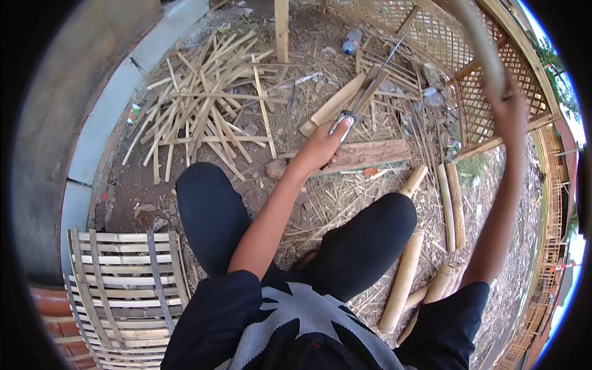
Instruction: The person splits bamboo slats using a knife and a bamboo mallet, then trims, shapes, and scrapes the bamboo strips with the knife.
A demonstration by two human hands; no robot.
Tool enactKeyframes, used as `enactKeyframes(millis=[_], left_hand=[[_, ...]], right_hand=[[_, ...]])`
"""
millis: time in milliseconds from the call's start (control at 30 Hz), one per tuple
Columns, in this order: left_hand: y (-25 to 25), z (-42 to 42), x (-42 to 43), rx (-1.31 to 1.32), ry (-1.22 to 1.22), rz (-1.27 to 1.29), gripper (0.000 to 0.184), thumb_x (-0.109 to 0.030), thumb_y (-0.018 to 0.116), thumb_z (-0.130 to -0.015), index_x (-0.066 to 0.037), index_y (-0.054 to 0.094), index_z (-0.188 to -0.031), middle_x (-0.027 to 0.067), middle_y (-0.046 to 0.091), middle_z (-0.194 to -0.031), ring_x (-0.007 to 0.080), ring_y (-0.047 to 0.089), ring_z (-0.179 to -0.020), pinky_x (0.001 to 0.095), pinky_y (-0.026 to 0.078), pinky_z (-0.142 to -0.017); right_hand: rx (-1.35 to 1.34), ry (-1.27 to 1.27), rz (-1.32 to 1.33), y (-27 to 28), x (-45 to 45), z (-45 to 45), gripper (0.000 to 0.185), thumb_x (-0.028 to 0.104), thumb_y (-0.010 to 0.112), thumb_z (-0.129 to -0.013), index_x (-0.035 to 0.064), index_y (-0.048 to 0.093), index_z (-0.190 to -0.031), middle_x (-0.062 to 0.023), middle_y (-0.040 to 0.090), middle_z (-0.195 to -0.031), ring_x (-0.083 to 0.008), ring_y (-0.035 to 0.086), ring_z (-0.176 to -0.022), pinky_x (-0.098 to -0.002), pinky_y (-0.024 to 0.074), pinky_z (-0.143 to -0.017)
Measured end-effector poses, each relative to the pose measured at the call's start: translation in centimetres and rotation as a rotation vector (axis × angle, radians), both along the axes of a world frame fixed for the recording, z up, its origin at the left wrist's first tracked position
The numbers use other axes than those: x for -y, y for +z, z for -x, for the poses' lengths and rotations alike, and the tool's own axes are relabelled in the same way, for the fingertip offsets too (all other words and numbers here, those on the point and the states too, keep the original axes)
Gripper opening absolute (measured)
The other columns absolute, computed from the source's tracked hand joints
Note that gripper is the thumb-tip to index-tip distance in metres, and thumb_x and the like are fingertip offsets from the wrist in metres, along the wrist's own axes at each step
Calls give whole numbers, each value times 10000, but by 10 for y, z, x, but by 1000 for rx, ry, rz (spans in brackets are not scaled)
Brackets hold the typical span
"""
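Note:
My left hand (321, 148) is closed around the handle of a machete (377, 77), whose long thin blade points forward and to the right. Beside and beneath the blade lie pieces of split bamboo (339, 100). Just under that hand, a thick wooden block (370, 154) rests on the ground. Raised at the right, my right hand (509, 114) grips a thick wooden stick (482, 46), blurred by motion and cut off by the top of the view.
A heap of bamboo strips (203, 102) lies ahead to the left. Bamboo poles (401, 280) lie by my right knee. A slatted bamboo rack (126, 277) stands at my left. Lattice panels (487, 92) and plastic bottles (352, 42) are ahead right.

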State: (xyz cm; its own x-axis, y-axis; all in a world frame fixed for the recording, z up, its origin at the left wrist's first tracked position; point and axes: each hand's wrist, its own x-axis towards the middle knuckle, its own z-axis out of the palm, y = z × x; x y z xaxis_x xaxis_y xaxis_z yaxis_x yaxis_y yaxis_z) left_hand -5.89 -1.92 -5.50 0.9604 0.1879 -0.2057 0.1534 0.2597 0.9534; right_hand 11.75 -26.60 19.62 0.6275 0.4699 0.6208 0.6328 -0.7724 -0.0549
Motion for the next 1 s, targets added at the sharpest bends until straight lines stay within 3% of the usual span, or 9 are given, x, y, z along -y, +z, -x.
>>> enactKeyframes(millis=[200,267,400,600,633,733,867,967,1000], left_hand=[[-4,0,11,13,42,16,519,-530,506,-975,-16,563,-935,-29,412,-568,91,464,-451,271,384,-404],[-2,2,14,50,78,-45,535,-544,505,-971,-13,564,-939,-28,410,-556,94,472,-454,272,388,-405],[-5,1,2,-6,38,-42,560,-558,488,-972,-5,578,-993,-16,425,-594,94,498,-479,265,406,-421],[-20,5,-2,30,66,-15,551,-551,486,-977,-6,552,-929,-10,424,-628,95,465,-482,266,399,-434],[-23,5,-2,7,44,0,551,-553,489,-975,-8,552,-924,-14,421,-623,93,468,-484,267,402,-434],[-26,-1,-2,-29,20,1,549,-557,495,-971,-14,549,-903,-26,411,-608,90,474,-487,268,408,-431],[-23,0,3,-35,42,-18,546,-555,496,-971,-18,540,-878,-30,412,-597,92,476,-483,270,408,-425],[-23,-1,-3,-40,29,-27,540,-543,489,-977,-11,550,-909,-28,420,-596,98,483,-472,270,411,-424],[-17,2,-5,-87,14,-51,539,-541,488,-978,-9,558,-932,-29,422,-596,97,484,-471,267,409,-425]], right_hand=[[310,235,-615,77,-20,21,421,330,710,-885,-40,676,-1083,-107,723,-786,-98,568,-495,-246,455,-476],[403,346,-690,4,-30,8,430,316,704,-865,-23,642,-1122,-152,711,-850,-174,604,-637,-305,473,-584],[-293,124,77,-167,-16,3,482,288,692,-825,11,573,-1200,-242,687,-979,-327,677,-920,-422,509,-800],[-400,-50,14,-23,-13,9,467,382,691,-850,55,610,-1174,-88,677,-753,-148,627,-617,-289,494,-577],[-49,99,-100,-3,-11,2,483,391,663,-882,64,609,-1234,-61,674,-735,-93,568,-541,-227,466,-547],[91,216,-355,59,-16,15,415,364,660,-904,58,672,-1185,-42,683,-738,-67,580,-581,-211,420,-509],[311,334,-660,-12,-40,13,463,323,697,-849,-34,641,-1139,-141,703,-852,-189,663,-766,-330,506,-704],[-554,54,50,-159,-35,4,449,219,703,-787,-37,594,-1140,-261,662,-1000,-355,656,-929,-460,496,-840],[-498,39,66,-169,-23,1,456,233,698,-790,-29,594,-1148,-260,662,-979,-368,656,-911,-458,500,-828]])
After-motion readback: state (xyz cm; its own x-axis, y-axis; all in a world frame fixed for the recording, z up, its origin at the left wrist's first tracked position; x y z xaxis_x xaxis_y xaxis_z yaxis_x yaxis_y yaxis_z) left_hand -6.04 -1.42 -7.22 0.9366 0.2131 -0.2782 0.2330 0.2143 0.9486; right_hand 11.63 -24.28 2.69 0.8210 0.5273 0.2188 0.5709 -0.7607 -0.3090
